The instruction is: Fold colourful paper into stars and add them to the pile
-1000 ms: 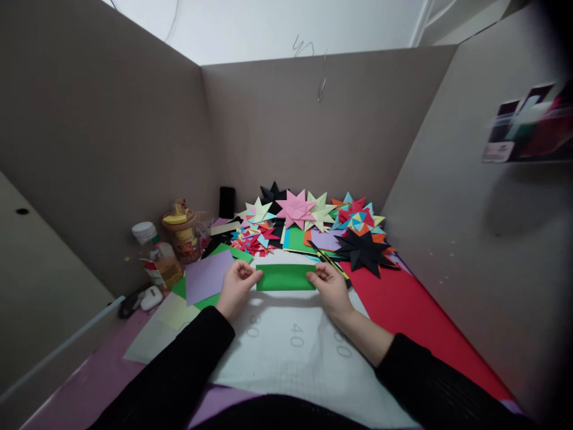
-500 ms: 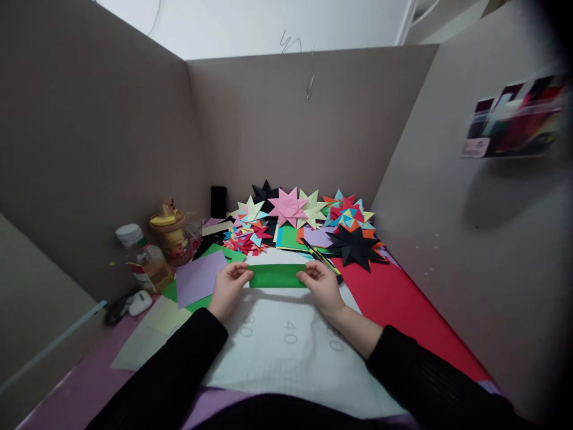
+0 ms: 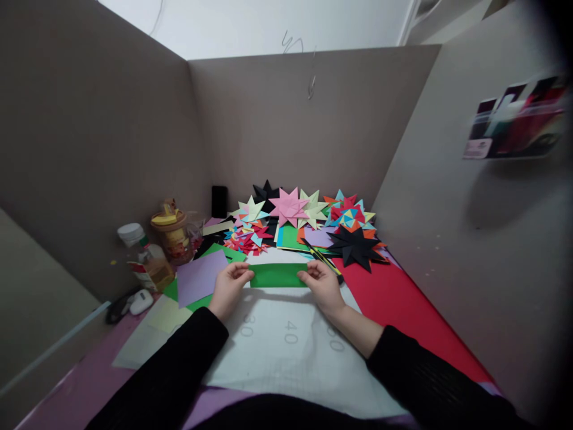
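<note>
A green paper strip (image 3: 277,276), wider than it is tall, is stretched between my hands above the white mat. My left hand (image 3: 230,288) pinches its left end between thumb and fingers. At the opposite end, the thumb and fingers of my right hand (image 3: 324,288) close on the paper. Below lies the white mat (image 3: 286,358), printed with large numbers. A lilac paper sheet (image 3: 201,278) is beside my left hand, over green sheets. Close to my right hand is a yellow and black cutter or pen-like tool (image 3: 324,258), partly hidden.
Folded paper stars, among them a pink star (image 3: 289,206) and a black star (image 3: 356,246), are piled at the back. Red paper (image 3: 403,304) covers the right side. A bottle (image 3: 147,260), a cup (image 3: 172,236) and a white earphone case (image 3: 141,302) stand left. Grey panels enclose the desk.
My hands and the green paper strip hold almost the same pose. The whole view has shifted very slightly.
</note>
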The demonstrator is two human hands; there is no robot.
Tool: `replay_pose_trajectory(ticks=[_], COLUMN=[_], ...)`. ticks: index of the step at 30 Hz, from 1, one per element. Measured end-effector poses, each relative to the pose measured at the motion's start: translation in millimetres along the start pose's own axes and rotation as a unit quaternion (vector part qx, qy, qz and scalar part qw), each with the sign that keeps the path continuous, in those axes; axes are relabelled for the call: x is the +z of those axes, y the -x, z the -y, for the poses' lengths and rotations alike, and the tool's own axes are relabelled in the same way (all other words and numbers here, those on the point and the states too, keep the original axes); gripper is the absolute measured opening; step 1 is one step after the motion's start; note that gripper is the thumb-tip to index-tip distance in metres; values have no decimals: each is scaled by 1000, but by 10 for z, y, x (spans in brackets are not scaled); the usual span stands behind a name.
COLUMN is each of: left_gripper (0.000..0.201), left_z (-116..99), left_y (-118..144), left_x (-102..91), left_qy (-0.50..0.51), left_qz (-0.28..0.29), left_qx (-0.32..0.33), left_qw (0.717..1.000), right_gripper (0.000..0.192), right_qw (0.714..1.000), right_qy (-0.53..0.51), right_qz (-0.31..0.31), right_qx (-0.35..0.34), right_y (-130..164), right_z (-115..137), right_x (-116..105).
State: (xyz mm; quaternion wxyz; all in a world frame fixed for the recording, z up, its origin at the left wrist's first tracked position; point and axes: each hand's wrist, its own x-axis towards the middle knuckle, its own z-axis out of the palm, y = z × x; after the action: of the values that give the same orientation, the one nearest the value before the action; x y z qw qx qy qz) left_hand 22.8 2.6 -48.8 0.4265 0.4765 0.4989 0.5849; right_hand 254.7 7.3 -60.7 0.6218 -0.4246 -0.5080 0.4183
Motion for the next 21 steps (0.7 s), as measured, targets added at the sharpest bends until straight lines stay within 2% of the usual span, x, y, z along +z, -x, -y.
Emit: replay_pose_trajectory(ticks=[21], left_gripper=[33], left_z=[-22], left_y=[14], left_x=[9], left_qy=[24], left_qz=[12], left_qx=[-18], left_qw=[999], right_gripper=[32], right_qw=[1000], right_qy=[-3], right_qz=[-5], right_qx=[4], right_y=[-33], right_z=[-74], right_x=[-7])
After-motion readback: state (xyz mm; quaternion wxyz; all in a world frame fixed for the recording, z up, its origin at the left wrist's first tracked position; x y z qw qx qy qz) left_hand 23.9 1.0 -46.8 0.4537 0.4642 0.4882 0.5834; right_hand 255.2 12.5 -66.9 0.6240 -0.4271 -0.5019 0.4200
